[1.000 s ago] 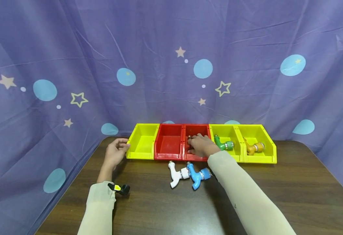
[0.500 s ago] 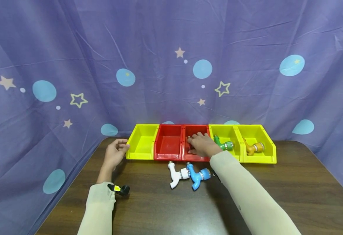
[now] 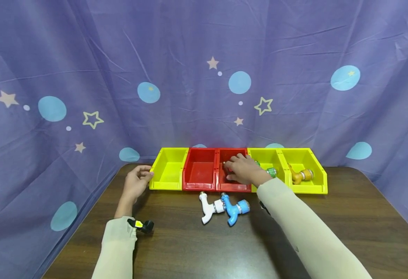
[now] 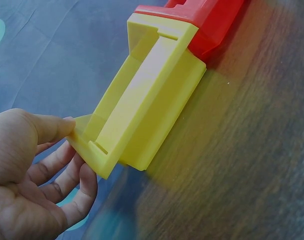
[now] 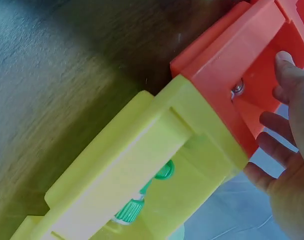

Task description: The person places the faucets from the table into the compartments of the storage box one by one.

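At the row's left end, my left hand [image 3: 137,181] pinches the side corner of a yellow bin [image 4: 142,100] between thumb and fingers. My right hand [image 3: 243,169] hovers over the right-hand red bin [image 3: 233,188], fingers spread and loosely bent, nothing gripped in the right wrist view. Inside that bin a small shiny metal part [image 5: 237,88] shows; whatever it belongs to is mostly hidden. A green tap [image 3: 272,172] lies in the adjoining yellow bin, partly behind the right hand. A white tap [image 3: 207,208] and a blue tap [image 3: 233,209] lie side by side before the red bins.
The other red bin [image 3: 199,185] stands between the left yellow bin and the right-hand red one. In the rightmost yellow bin [image 3: 306,189] lies an orange tap [image 3: 297,177]. A purple curtain [image 3: 190,77] hangs directly behind the bins on the brown wooden table [image 3: 190,248].
My right hand has shifted slightly right over the red bin, and now covers more of the green tap. The left hand keeps its pinch on the yellow bin.
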`<control>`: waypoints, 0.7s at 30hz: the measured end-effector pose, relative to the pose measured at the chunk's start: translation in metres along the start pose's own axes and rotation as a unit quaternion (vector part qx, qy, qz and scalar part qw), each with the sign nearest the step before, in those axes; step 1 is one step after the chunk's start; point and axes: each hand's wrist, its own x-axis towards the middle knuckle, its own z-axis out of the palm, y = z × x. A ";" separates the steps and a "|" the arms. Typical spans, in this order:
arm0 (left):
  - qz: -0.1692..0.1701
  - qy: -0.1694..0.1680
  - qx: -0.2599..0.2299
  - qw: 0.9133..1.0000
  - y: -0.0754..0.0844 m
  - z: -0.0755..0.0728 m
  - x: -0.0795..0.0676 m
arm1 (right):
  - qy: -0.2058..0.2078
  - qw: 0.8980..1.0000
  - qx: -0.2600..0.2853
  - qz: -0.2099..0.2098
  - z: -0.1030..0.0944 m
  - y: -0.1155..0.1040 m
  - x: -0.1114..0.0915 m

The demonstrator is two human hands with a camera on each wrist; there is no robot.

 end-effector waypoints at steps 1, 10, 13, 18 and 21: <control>0.000 0.000 0.001 1.000 0.000 0.000 0.000 | 0.003 1.000 0.008 0.002 -0.001 0.001 -0.002; -0.003 0.001 0.009 1.000 0.000 0.001 0.001 | 0.043 0.998 0.050 0.002 0.000 0.016 -0.016; 0.000 0.002 0.011 1.000 0.000 0.001 0.001 | 0.055 0.997 0.057 -0.003 0.000 0.021 -0.022; 0.002 0.002 0.012 1.000 -0.001 0.000 0.001 | 0.069 0.995 0.072 0.003 0.000 0.031 -0.031; -0.001 -0.003 0.008 1.000 -0.002 0.000 0.001 | 0.074 0.994 0.075 0.012 0.001 0.038 -0.036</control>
